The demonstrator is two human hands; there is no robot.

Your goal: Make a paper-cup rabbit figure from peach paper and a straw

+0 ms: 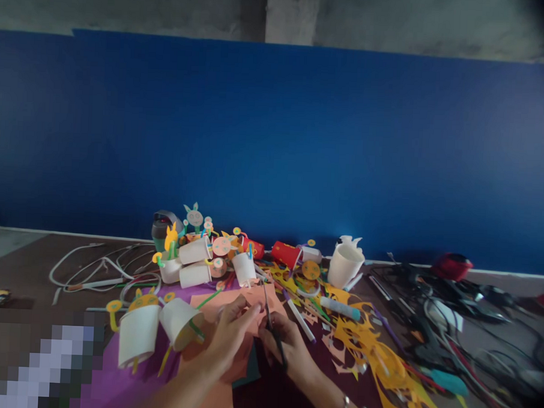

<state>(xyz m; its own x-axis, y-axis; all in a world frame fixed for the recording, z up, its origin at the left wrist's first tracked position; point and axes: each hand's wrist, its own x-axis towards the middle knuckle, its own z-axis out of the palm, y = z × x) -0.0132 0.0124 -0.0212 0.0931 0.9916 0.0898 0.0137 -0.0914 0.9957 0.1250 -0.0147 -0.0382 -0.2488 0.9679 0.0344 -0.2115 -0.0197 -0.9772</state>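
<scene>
Near the middle of the table, my left hand [235, 325] pinches a piece of orange paper [259, 295] between thumb and fingers. Black-handled scissors [269, 321] are in my right hand [286, 343], with the fingers wrapped round the handles. Their blades point up and away, against the paper beside my left fingertips. Under my hands lie larger orange sheets [221, 391] on purple paper [106, 380]. White paper cups with paper shapes, one of them a cup [139, 336] with a yellow figure, stand to the left of my left hand.
Behind are more white cups [195, 250], red cups [285, 254] and an upright white cup [345, 266]. Yellow paper scraps [382, 362], a glue stick [339, 307] and a marker [300, 319] lie right. Black cables and tools fill the far right; white cables [102, 269] lie left. A blue wall rises behind.
</scene>
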